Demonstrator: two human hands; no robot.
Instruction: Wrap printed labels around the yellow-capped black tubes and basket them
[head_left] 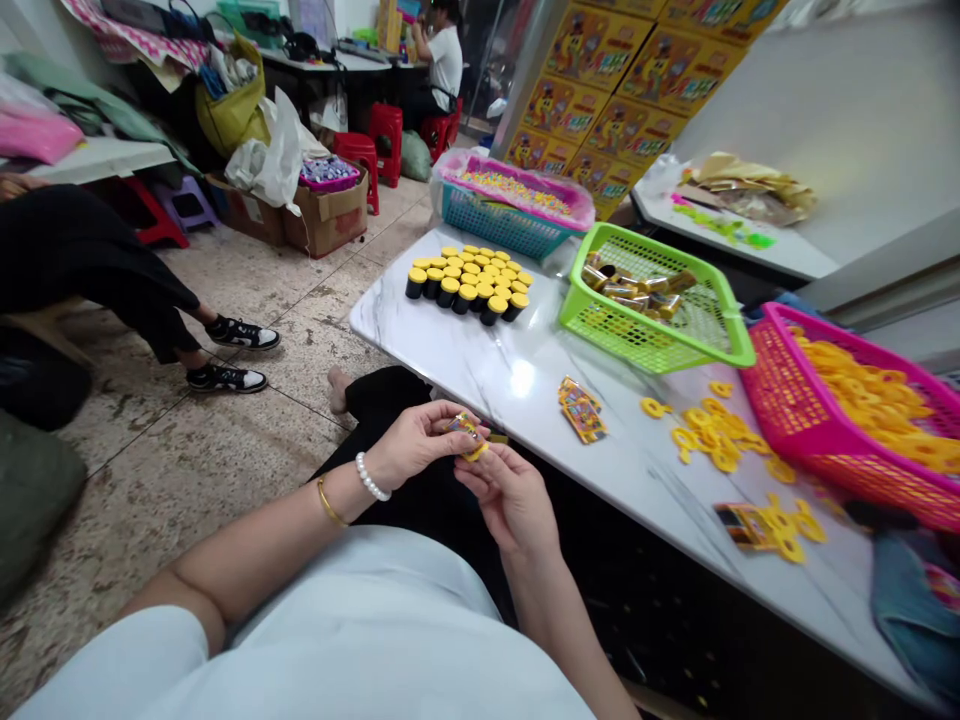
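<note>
Above my lap, beside the table edge, both hands meet. My left hand (412,442), with a pearl bracelet on its wrist, pinches a small shiny printed packet or label (463,424). My right hand (517,495) closes its thumb and fingers on a small yellow plastic piece (477,453) at the lower end of the print; most of it is hidden by the fingers. On the table lie a few similar printed pieces (582,412). Farther right are loose yellow ring-shaped plastic pieces (720,440). Black tubs with yellow lids (469,280) stand grouped at the far left.
A green basket (645,345) holds gold-coloured cylinders; a pink basket (795,420) holds more yellow pieces. Behind stands a teal basket (487,222) of small colourful bits. Printed cartons (592,110) are stacked beyond. One person's legs (97,260) are at left; another person (442,65) sits far back.
</note>
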